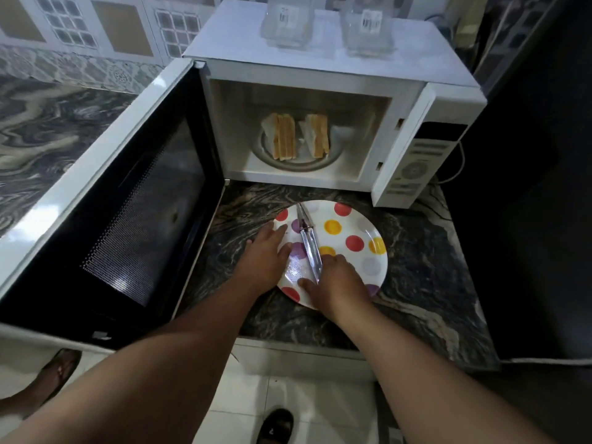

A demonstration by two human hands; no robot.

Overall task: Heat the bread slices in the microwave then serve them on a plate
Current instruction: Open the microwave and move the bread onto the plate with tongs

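Right hand [333, 280]: fingers curled over the near end of the metal tongs [309, 243], thumb out flat on the plate to the left of them, so it grips the handle end. Left hand [266, 251]: fingers straight and together, lying flat on the left rim of the plate [368, 225], pressing on it, holding nothing. Tongs are slim, shiny steel, two long arms lying close together, running from the right hand toward the far-left edge of the plate, resting on its surface. Plate is round, glossy white with red, yellow, purple and grey dots, flat on the countertop [416, 251], which is dark polished stone with pale swirling veins. Just beyond the plate sits the microwave [320, 65], a white boxy shell, door [128, 203] swung fully open to the left, dark perforated mesh window facing up-right. Bread slices [294, 136] are inside the cavity on the round glass turntable [333, 155]: two groups standing on edge, tan crust edges toward the camera, one left, one right, close together. Control panel [419, 165] on the right, white with a round dial. Two clear plastic containers [323, 24] stand on the microwave top, far side. Patterned tile wall [80, 24] far left. Pale tiled floor and two sandalled feet near bottom.
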